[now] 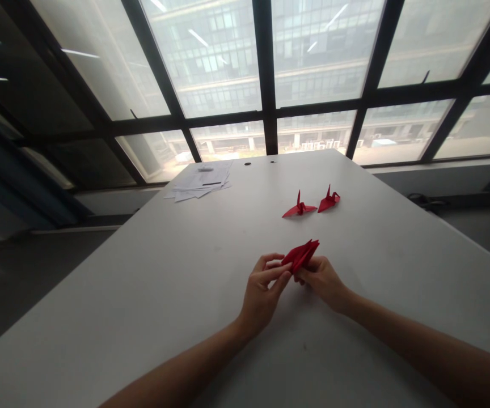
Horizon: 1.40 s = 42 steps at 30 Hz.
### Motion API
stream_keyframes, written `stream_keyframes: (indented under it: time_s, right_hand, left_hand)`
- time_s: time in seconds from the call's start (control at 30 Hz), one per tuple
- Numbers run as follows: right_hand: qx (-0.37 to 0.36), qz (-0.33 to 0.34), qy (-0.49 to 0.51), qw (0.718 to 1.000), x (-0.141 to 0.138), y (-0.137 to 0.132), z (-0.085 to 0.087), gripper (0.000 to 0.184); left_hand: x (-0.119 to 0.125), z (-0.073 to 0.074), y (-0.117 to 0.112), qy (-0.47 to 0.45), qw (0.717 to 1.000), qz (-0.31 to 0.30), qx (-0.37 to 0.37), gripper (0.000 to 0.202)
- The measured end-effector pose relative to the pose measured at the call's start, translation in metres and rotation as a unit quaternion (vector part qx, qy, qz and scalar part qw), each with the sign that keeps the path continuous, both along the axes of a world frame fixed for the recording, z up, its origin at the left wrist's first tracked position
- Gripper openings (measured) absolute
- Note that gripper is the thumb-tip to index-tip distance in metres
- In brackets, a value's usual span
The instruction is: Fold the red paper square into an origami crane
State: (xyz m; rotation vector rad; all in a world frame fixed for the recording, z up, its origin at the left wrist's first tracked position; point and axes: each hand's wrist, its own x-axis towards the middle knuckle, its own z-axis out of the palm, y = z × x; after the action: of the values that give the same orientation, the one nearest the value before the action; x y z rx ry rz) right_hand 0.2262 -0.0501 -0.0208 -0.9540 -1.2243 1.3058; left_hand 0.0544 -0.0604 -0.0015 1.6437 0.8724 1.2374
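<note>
A partly folded piece of red paper (302,253) is held between both hands just above the white table (143,294). My left hand (262,293) pinches its near left corner with thumb and fingers. My right hand (321,279) grips its lower right side, fingers curled under it. Beyond the hands, two finished red paper cranes stand on the table side by side: one crane (299,207) on the left, the other crane (329,200) on the right.
A loose stack of white paper sheets (202,180) lies at the table's far left corner. Two small dark holes (260,163) mark the far edge. Large dark-framed windows (266,85) rise behind the table.
</note>
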Motion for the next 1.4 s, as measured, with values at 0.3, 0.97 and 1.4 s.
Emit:
stream_keyframes:
  time_s: [0.3, 0.97, 1.4]
  right_hand:
    - [0.006, 0.016, 0.008, 1.000, 0.000, 0.000, 0.002, 0.034]
    - [0.005, 0.093, 0.040, 0.995, 0.012, 0.000, -0.003, 0.027]
    - [0.019, 0.100, 0.058, 0.993, 0.009, 0.001, -0.004, 0.029]
  left_hand:
    - [0.001, 0.001, 0.002, 0.034, 0.993, 0.042, 0.103, 0.018]
    - [-0.010, 0.002, 0.018, -0.035, 0.998, -0.057, 0.014, 0.010]
    - [-0.008, 0.000, 0.014, -0.105, 0.985, -0.097, -0.093, 0.019]
